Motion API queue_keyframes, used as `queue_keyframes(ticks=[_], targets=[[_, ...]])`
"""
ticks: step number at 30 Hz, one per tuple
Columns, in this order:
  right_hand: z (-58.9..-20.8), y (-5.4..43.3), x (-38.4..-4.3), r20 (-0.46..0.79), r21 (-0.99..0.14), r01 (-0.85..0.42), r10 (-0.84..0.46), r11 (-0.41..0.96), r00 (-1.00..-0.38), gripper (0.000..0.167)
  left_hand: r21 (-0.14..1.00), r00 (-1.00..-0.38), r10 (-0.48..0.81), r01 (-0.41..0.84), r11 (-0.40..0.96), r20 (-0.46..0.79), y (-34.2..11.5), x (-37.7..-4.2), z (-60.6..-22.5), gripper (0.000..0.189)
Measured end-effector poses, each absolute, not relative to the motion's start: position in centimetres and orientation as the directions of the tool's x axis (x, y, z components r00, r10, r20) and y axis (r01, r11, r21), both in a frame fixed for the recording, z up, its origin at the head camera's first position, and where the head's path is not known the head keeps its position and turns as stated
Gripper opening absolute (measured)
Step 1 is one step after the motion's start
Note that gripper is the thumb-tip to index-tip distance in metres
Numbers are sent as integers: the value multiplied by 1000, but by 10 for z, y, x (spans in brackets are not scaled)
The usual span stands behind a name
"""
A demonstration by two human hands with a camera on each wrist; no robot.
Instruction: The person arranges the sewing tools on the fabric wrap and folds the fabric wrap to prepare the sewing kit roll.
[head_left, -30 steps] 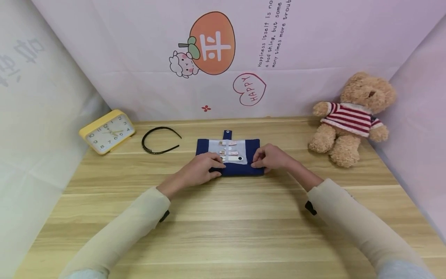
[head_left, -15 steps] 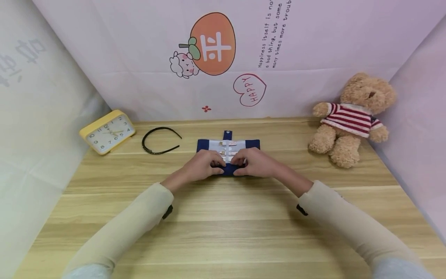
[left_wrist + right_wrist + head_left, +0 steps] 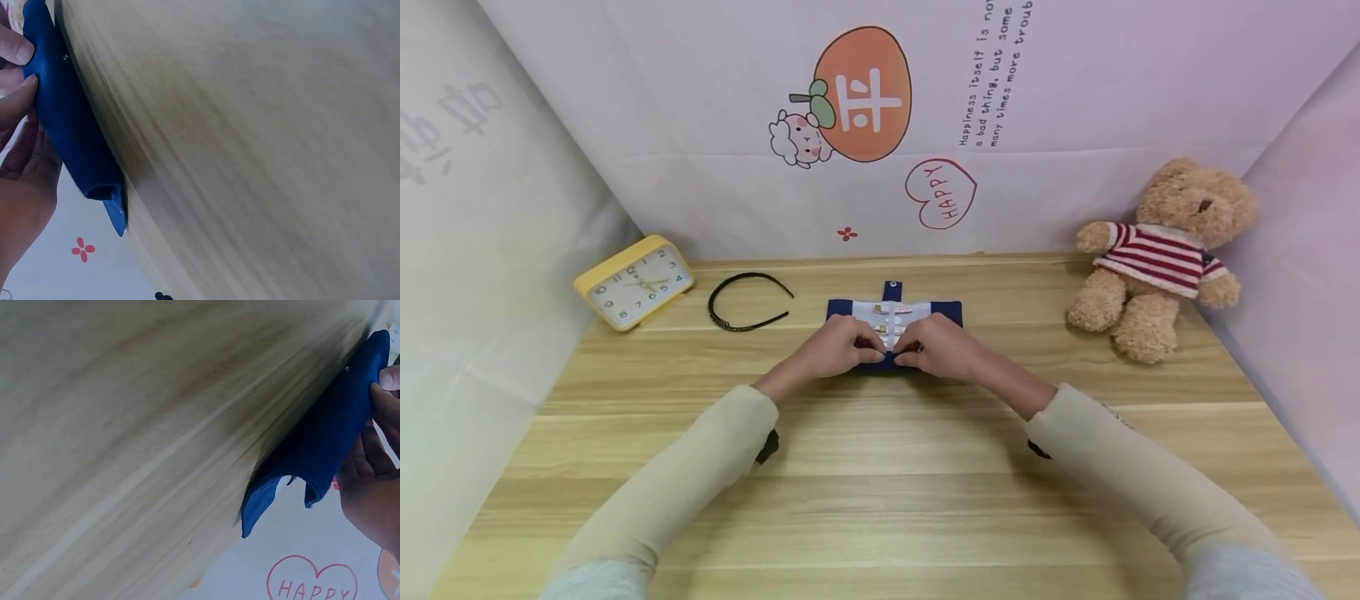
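On table, hands [image 3: 887,350] closer together, rolling pouch [image 3: 895,321] near edge further

On the table [image 3: 880,500], the pouch [image 3: 946,310] lies between the headband [image 3: 747,302] at left and the teddy bear [image 3: 1157,258] at right.

The head view looks forward and down from above the wooden surface [image 3: 880,467], taking in both hands, the blue fabric pouch [image 3: 943,310] and the printed backdrop [image 3: 700,125] behind. Each wrist view sits very low and close, skimming the surface [image 3: 262,137], tilted. All three share the pouch [image 3: 69,119] [image 3: 319,450]; the right wrist view also catches the backdrop's HAPPY heart [image 3: 309,581].
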State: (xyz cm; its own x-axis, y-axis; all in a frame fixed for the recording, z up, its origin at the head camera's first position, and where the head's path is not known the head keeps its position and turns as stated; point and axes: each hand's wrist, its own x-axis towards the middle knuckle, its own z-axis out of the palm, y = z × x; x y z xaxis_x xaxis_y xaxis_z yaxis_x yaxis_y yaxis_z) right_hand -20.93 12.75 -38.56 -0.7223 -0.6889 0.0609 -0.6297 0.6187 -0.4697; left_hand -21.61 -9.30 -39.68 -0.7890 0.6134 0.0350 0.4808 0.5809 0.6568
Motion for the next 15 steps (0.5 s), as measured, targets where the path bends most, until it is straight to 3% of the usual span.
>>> queue_keyframes(ticks=[5, 8, 15], targets=[[-386, 129, -221, 21, -522, -578, -668, 627, -744, 12, 714, -812, 584, 421, 560, 21, -91, -222, -398, 9], [-385, 130, -229, -12, -566, -549, -672, 615, -740, 13, 709, -804, 593, 446, 546, 48, -92, -223, -398, 11], [-385, 130, -244, -101, -653, -456, -666, 604, -739, 16, 544, -737, 672, 595, 591, 75, -97, -226, -397, 31]])
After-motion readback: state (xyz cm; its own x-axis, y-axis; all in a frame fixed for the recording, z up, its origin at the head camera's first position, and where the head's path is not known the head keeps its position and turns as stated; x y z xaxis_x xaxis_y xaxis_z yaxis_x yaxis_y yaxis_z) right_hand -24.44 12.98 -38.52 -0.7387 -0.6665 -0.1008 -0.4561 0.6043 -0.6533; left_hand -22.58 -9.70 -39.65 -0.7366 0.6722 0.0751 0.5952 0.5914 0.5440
